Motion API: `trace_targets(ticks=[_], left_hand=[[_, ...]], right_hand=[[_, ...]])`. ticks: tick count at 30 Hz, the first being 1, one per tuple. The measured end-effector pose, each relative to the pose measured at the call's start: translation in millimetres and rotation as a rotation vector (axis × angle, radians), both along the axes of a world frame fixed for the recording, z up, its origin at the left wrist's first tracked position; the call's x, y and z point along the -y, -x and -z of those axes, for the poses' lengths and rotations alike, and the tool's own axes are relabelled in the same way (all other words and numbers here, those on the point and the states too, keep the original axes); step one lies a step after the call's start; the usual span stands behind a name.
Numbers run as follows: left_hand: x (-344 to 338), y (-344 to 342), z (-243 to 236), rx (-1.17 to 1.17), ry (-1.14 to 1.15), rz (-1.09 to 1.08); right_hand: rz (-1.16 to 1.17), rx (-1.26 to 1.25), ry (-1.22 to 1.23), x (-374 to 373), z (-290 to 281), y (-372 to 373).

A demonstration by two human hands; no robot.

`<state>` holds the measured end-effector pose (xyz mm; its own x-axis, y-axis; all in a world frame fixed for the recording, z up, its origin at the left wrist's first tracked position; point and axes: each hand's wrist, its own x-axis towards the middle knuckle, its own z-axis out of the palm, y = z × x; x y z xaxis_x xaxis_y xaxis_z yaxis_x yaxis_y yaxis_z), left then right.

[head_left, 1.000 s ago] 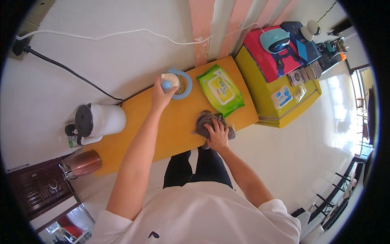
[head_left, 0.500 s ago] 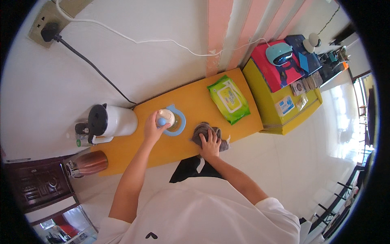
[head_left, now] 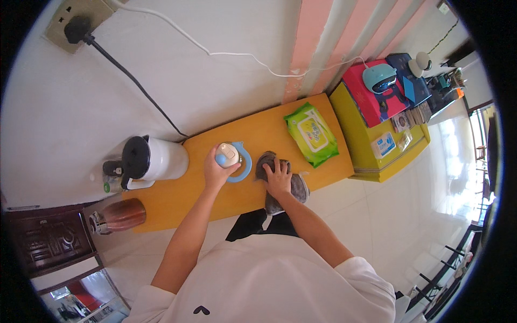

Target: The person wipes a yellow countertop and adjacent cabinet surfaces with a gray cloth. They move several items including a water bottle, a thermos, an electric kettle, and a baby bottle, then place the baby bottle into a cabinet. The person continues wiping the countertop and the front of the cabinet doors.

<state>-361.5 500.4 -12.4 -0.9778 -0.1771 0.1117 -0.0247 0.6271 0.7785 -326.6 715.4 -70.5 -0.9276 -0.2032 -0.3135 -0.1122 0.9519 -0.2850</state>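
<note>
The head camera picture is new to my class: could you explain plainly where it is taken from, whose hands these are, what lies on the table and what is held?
A wide-angle camera on the person's head looks straight down, so edges bend. Both bare arms are the wearer's own. The left hand grips a small white-and-blue bottle with a blue loop handle. The right hand presses flat on a grey cloth. Also on the orange table are a white electric kettle, a brown flask and a green pack of wet wipes.
</note>
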Motion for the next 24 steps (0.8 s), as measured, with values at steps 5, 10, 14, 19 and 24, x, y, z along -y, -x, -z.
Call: trace_targets(ticks=[5, 10, 14, 19, 24], left_hand=[[9, -11, -8, -0.018, 0.028, 0.049], [19, -15, 3, -0.016, -0.067, 0.043], [17, -17, -1, 0.048, 0.077, 0.028], [23, -18, 2, 0.022, 0.085, 0.028], [16, -15, 0, 0.038, 0.024, -0.026]], right_hand=[[0.216, 0.034, 0.274, -1, 2, 21], [0.308, -0.026, 0.672, -9, -26, 25], [0.068, -0.219, 0.629, 23, -93, 18], [-0.125, -0.200, 0.512, 73, -111, 27], [0.130, -0.232, 0.666, 80, -70, 21]])
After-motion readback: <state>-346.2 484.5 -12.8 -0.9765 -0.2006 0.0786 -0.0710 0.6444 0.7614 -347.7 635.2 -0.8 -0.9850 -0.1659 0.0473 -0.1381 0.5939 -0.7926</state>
